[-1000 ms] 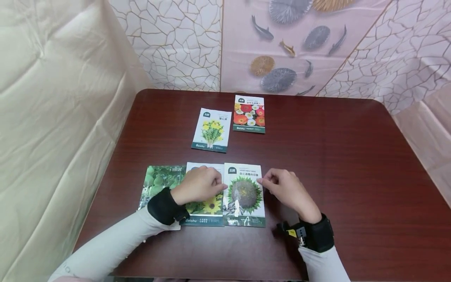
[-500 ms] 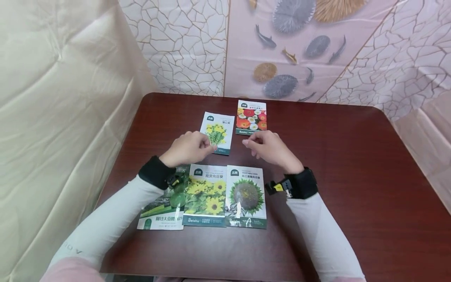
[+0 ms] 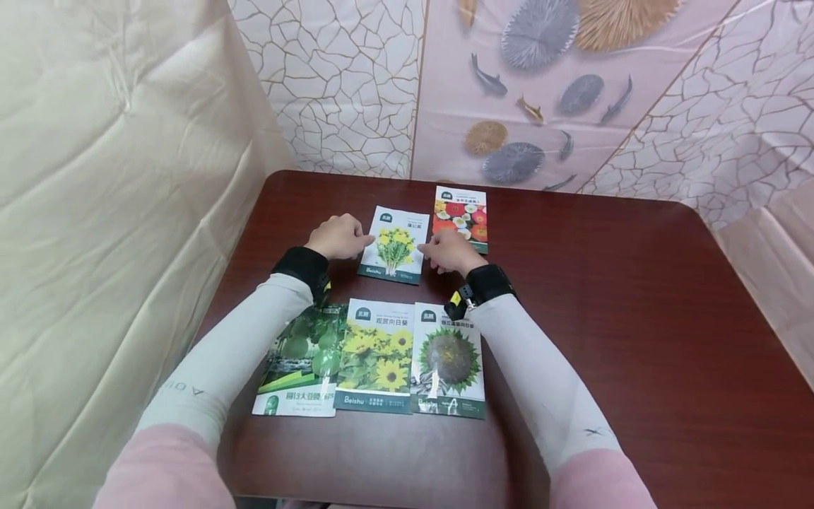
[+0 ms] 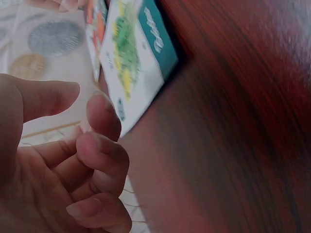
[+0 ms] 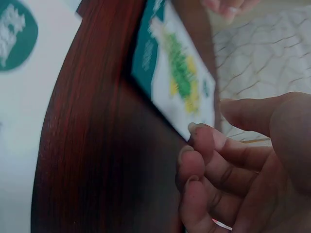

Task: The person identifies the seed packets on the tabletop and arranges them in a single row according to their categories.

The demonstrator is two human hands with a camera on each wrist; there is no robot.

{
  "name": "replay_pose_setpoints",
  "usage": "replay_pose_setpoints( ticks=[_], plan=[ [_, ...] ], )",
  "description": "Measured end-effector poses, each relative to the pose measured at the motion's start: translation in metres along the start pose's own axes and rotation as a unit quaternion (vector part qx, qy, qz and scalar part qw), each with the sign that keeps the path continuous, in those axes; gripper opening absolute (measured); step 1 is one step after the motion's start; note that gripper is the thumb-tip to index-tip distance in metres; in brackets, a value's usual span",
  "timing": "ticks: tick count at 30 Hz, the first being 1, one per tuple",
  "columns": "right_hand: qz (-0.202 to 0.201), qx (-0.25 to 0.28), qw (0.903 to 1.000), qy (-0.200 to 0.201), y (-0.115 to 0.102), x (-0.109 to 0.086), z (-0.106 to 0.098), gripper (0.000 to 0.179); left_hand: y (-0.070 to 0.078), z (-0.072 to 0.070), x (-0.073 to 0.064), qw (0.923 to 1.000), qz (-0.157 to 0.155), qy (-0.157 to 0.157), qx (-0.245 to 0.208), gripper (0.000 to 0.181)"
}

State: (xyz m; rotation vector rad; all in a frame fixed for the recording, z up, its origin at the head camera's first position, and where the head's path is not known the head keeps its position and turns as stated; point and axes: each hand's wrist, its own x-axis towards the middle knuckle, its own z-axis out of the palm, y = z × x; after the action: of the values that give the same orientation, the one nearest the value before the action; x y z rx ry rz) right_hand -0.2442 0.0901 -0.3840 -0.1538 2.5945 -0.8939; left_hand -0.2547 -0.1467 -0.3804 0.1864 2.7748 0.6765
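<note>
A white seed packet [image 3: 394,245] with yellow flowers on leafy green stems lies between my two hands in the head view. My left hand [image 3: 337,237] is at its left edge; the left wrist view shows thumb and index finger apart, the other fingers loosely bent. At the right edge is my right hand [image 3: 450,251]. Its index fingertip [image 5: 201,138] overlaps the packet's edge in the right wrist view, with the thumb a little apart; whether it touches, I cannot tell. Behind that hand lies a seed packet with red and orange flowers [image 3: 467,212], partly covered.
Nearer the front edge of the dark red wooden table [image 3: 610,339], three packets lie side by side: a green gourd packet [image 3: 302,364], a yellow sunflower packet [image 3: 375,360] and a large sunflower-head packet [image 3: 448,360]. Pale patterned cloth [image 3: 343,85] hangs behind the table.
Both hands have moved forward from the front row of packets to either side of the yellow-flower packet. The front packets are now uncovered, apart from parts under the wrists.
</note>
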Motion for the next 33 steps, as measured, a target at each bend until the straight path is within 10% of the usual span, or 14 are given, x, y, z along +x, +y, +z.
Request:
replay_pose_setpoints(
  ticks=[12,33],
  plan=[
    [0.071,0.000,0.9969,0.034,0.003,0.026,0.011,0.035,-0.006,0.013,0.022,0.9976,-0.055,-0.030,-0.029,0.043],
    [0.058,0.019,0.9961,0.064,0.006,0.026,0.018,0.035,-0.010,0.025,0.031,0.9936,-0.034,-0.026,-0.105,0.051]
  ],
)
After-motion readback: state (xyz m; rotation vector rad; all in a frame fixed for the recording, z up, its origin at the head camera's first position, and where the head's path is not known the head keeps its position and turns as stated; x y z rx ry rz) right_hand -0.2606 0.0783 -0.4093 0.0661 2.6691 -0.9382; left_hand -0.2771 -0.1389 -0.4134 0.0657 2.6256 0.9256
